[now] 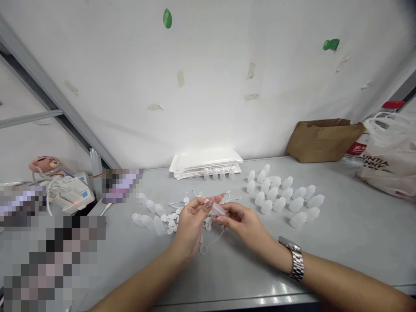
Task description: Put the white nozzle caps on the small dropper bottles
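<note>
A small translucent plastic bottle (218, 209) is held tilted between my two hands over the middle of the table. My left hand (192, 219) pinches its left end between thumb and fingers. Closed on its right end are the thumb and fingers of my right hand (239, 220). A thin white strap with a ring (203, 249) shows just below the hands; I cannot tell whether it hangs from the bottle or lies on the table. Beside my left hand is a loose pile of small white caps (172, 220), partly hidden by that hand.
Several frosted bottles (278, 203) stand on the grey table (351, 242) at right; several more (159, 225) lie at left. Small capped bottles (222, 173) stand before stacked white sheets (208, 160). A cardboard box (321, 141), plastic bag (394, 151) and phone-like object (121, 185) sit farther out.
</note>
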Tool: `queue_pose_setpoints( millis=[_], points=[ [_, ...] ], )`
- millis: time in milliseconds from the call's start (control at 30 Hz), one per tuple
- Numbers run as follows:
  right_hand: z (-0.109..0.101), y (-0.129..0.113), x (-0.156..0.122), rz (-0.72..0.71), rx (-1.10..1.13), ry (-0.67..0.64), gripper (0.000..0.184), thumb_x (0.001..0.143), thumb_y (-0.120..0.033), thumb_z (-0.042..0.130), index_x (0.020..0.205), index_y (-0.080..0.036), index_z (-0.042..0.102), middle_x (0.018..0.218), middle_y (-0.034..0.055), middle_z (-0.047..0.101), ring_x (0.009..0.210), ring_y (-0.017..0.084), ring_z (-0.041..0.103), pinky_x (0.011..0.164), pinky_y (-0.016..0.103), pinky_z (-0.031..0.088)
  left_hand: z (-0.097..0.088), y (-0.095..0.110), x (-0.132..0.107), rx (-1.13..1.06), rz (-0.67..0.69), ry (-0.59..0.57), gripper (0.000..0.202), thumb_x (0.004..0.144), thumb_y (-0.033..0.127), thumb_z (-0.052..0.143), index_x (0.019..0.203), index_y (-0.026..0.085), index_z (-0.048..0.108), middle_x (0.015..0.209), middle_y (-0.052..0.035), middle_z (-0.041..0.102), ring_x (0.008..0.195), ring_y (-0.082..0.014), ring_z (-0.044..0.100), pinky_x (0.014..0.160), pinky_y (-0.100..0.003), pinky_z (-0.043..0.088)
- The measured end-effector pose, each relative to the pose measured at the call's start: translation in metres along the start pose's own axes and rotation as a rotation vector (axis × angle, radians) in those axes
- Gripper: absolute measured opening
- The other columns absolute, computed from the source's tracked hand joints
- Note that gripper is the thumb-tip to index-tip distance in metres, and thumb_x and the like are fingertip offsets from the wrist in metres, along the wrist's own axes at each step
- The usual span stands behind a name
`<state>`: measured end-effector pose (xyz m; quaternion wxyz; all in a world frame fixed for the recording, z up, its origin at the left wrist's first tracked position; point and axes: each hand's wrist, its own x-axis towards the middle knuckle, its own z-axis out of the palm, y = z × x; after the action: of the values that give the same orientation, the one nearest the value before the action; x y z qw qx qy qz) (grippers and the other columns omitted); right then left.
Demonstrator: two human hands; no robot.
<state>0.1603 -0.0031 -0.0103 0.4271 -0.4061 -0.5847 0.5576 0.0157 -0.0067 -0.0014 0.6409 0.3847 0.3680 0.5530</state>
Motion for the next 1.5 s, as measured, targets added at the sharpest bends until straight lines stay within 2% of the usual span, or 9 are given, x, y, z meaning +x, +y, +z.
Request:
queue_pose_setpoints(
  millis=[100,233,500,667,867,1067,1200,1333,1500],
  points=[
    [0.003,0.000,-0.005,-0.116,-0.197,0.079,0.012,0.077,-0.029,0.061,0.079,-0.018,0.064,0.064,-0.0012,0.057,0.061,0.012,0.049,0.060,0.026,0.038,0.001,0.000,-0.001,-0.025,-0.016,-0.018,0.017,0.075,0.031,0.065,0.077,0.014,0.064,0.103,-0.0111,0.069,0.114,-0.0241,0.052,0.100,-0.039,0.034],
    [0.003,-0.005,-0.006,-0.083,-0.170,0.003,0.022,0.081,-0.031,0.056,0.065,-0.016,0.061,0.058,-0.0018,0.053,0.057,0.011,0.048,0.057,0.025,0.037,0.001,0.000,-0.001,-0.073,-0.052,-0.043,0.018,0.074,0.030,0.067,0.080,0.014,0.064,0.100,-0.0117,0.070,0.111,-0.0258,0.055,0.095,-0.040,0.039],
    [-0.001,0.000,0.003,0.253,0.544,-0.317,0.022,0.072,-0.029,0.068,0.061,-0.011,0.061,0.058,-0.0014,0.054,0.051,0.006,0.043,0.053,0.021,0.035,0.002,-0.002,0.003,-0.073,-0.154,-0.148,0.014,0.078,0.030,0.062,0.081,0.016,0.064,0.105,-0.0101,0.068,0.114,-0.0230,0.052,0.094,-0.035,0.041],
    [-0.005,-0.003,0.005,0.255,0.761,-0.466,0.022,0.073,-0.029,0.069,0.066,-0.009,0.064,0.056,-0.0005,0.055,0.051,0.005,0.047,0.051,0.018,0.036,0.003,0.008,-0.001,0.007,-0.107,-0.176,0.029,0.074,0.030,0.066,0.100,0.018,0.065,0.107,-0.0099,0.068,0.111,-0.0236,0.055,0.095,-0.035,0.041],
    [-0.008,-0.002,0.005,0.217,0.665,-0.342,0.020,0.078,-0.029,0.064,0.082,-0.009,0.065,0.076,0.0063,0.064,0.065,0.009,0.058,0.065,0.023,0.045,-0.001,0.010,-0.001,0.195,-0.003,-0.022,0.027,0.068,0.028,0.071,0.092,0.017,0.069,0.105,-0.0095,0.068,0.102,-0.0269,0.059,0.088,-0.038,0.046],
    [-0.009,0.003,0.007,0.175,0.682,-0.302,0.022,0.082,-0.031,0.059,0.077,-0.010,0.065,0.071,0.0045,0.062,0.063,0.009,0.056,0.063,0.022,0.044,-0.002,0.012,0.000,0.213,0.075,-0.037,0.039,0.068,0.027,0.071,0.106,0.023,0.063,0.123,-0.0056,0.059,0.117,-0.0235,0.048,0.093,-0.032,0.041],
    [-0.012,0.005,0.008,0.196,0.727,-0.276,0.022,0.082,-0.031,0.059,0.077,-0.010,0.065,0.068,0.0041,0.061,0.062,0.009,0.055,0.062,0.021,0.043,-0.014,0.018,0.009,0.242,0.137,0.135,0.036,0.080,0.040,0.054,0.113,0.024,0.058,0.122,-0.0068,0.058,0.111,-0.0218,0.053,0.090,-0.032,0.039],
    [-0.020,0.003,0.008,0.169,0.693,-0.243,0.019,0.081,-0.031,0.061,0.079,-0.012,0.065,0.069,0.0028,0.059,0.062,0.009,0.053,0.063,0.022,0.041,-0.027,0.025,0.020,0.533,0.093,0.218,0.033,0.078,0.042,0.055,0.103,0.021,0.061,0.098,-0.0064,0.065,0.088,-0.0203,0.059,0.072,-0.029,0.042],
    [-0.028,-0.001,0.008,0.132,0.667,-0.240,0.018,0.080,-0.031,0.060,0.079,-0.014,0.065,0.069,0.0015,0.057,0.062,0.009,0.050,0.065,0.024,0.040,-0.034,0.022,0.021,1.117,0.207,-0.117,0.018,0.073,0.036,0.061,0.083,0.022,0.066,0.082,-0.0026,0.060,0.079,-0.0194,0.055,0.072,-0.031,0.042]
  ],
)
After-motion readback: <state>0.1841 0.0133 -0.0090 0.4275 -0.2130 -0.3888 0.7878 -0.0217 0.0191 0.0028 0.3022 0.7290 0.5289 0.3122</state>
